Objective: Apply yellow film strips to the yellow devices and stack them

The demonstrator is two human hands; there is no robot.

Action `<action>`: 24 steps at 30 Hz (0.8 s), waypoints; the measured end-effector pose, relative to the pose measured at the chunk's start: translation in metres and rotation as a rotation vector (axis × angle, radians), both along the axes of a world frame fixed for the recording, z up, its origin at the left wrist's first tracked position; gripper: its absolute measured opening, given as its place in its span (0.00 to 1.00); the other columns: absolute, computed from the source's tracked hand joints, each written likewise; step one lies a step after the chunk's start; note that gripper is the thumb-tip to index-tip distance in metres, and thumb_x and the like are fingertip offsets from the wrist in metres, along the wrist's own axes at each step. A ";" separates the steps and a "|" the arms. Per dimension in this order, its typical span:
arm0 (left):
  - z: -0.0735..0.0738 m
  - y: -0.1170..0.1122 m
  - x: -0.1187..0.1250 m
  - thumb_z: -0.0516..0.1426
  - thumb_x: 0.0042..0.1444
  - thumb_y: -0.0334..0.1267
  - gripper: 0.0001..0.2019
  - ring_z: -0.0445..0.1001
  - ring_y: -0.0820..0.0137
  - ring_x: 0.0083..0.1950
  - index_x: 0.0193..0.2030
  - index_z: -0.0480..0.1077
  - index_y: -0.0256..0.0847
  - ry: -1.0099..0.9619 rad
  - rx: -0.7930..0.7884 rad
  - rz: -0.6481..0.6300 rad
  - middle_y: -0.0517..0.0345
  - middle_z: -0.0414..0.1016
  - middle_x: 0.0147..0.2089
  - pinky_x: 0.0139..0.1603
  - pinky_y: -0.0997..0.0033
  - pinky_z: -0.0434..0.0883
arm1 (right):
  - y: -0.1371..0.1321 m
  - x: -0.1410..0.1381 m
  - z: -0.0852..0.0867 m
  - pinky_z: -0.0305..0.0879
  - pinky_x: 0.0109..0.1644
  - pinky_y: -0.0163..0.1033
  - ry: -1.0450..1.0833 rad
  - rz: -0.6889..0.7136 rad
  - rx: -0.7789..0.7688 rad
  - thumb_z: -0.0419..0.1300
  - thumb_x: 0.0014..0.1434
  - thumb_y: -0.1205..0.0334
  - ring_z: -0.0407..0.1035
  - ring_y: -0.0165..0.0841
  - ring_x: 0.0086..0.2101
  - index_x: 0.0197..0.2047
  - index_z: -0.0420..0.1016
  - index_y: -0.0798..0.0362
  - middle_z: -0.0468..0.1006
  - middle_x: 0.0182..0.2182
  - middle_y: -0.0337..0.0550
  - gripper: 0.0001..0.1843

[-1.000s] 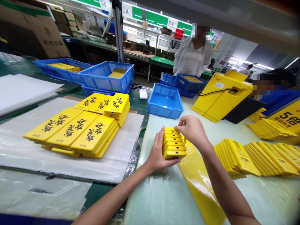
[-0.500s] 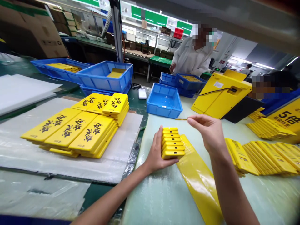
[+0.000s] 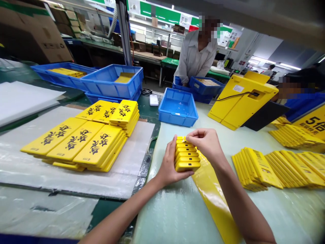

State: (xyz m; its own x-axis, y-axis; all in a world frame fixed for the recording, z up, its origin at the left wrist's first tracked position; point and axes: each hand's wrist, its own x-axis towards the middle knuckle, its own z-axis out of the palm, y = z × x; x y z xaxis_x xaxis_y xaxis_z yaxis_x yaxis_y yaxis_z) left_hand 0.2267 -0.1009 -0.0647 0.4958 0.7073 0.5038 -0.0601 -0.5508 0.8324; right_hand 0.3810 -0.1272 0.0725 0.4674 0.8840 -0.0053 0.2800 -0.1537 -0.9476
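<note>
My left hand (image 3: 169, 163) grips a row of several yellow cases (image 3: 187, 156) standing on edge on the pale green mat, with fingers along the left side and the thumb under the nearest case. My right hand (image 3: 206, 142) is closed in a pinch at the far top of the row, touching the furthest cases. What it pinches is too small to name. A long yellow strip (image 3: 215, 200) lies on the mat under my right forearm.
Stacks of flat yellow cases with black characters (image 3: 81, 139) lie on white foam at left. Fanned yellow cases (image 3: 276, 167) lie at right. Blue bins (image 3: 177, 107) (image 3: 114, 81) stand behind. A yellow box unit (image 3: 241, 101) is at back right. A person in white leans over a bin.
My right hand, lifted away with a thin yellow piece half a second ago, has come back down onto the far end of the row. The left hand stayed put. The person in white leaned forward.
</note>
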 end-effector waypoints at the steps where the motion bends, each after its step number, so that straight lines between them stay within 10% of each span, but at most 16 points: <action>1: 0.001 0.000 0.000 0.74 0.47 0.62 0.69 0.62 0.41 0.75 0.84 0.34 0.55 0.002 -0.004 -0.001 0.42 0.56 0.74 0.75 0.33 0.62 | 0.001 0.001 0.000 0.66 0.31 0.35 -0.013 0.006 -0.008 0.68 0.41 0.59 0.73 0.33 0.26 0.27 0.84 0.57 0.82 0.23 0.43 0.11; 8: 0.001 0.001 0.000 0.74 0.47 0.63 0.69 0.59 0.39 0.77 0.84 0.33 0.54 0.022 0.006 0.001 0.40 0.54 0.76 0.76 0.31 0.61 | 0.006 0.005 0.010 0.64 0.32 0.35 -0.272 0.057 -0.109 0.66 0.46 0.66 0.73 0.33 0.27 0.29 0.86 0.58 0.81 0.23 0.42 0.07; 14: 0.000 0.003 0.000 0.74 0.48 0.63 0.68 0.56 0.38 0.78 0.84 0.36 0.53 0.017 0.060 0.013 0.39 0.52 0.79 0.77 0.30 0.59 | 0.015 0.028 0.008 0.61 0.27 0.35 -0.385 0.115 -0.154 0.74 0.54 0.60 0.67 0.31 0.22 0.69 0.75 0.62 0.72 0.18 0.32 0.41; 17: 0.000 0.004 0.000 0.74 0.48 0.62 0.67 0.57 0.38 0.78 0.84 0.37 0.51 0.011 0.069 0.007 0.38 0.53 0.78 0.77 0.32 0.60 | 0.020 0.040 -0.006 0.61 0.24 0.33 -0.140 0.277 -0.173 0.69 0.63 0.52 0.65 0.28 0.19 0.46 0.84 0.61 0.72 0.17 0.35 0.18; 19: 0.000 0.004 -0.001 0.73 0.48 0.63 0.67 0.58 0.39 0.78 0.83 0.37 0.50 0.010 0.069 0.005 0.38 0.54 0.78 0.77 0.32 0.60 | 0.021 0.046 -0.016 0.63 0.24 0.31 0.010 0.358 -0.169 0.71 0.61 0.48 0.65 0.26 0.19 0.28 0.78 0.57 0.72 0.17 0.37 0.21; 24: 0.001 0.006 -0.001 0.73 0.49 0.63 0.66 0.58 0.39 0.78 0.84 0.36 0.50 0.027 0.075 0.016 0.37 0.54 0.78 0.77 0.33 0.61 | 0.017 0.055 -0.030 0.70 0.28 0.29 0.304 0.401 -0.178 0.76 0.53 0.40 0.69 0.25 0.23 0.34 0.81 0.58 0.77 0.24 0.38 0.27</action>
State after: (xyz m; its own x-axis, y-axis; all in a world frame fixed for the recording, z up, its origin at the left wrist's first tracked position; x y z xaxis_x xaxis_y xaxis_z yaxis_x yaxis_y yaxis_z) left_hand 0.2261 -0.0950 -0.0640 0.4986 0.6764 0.5420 -0.0286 -0.6121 0.7902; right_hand 0.4360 -0.1097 0.0420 0.0466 0.9660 -0.2542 0.0667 -0.2569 -0.9641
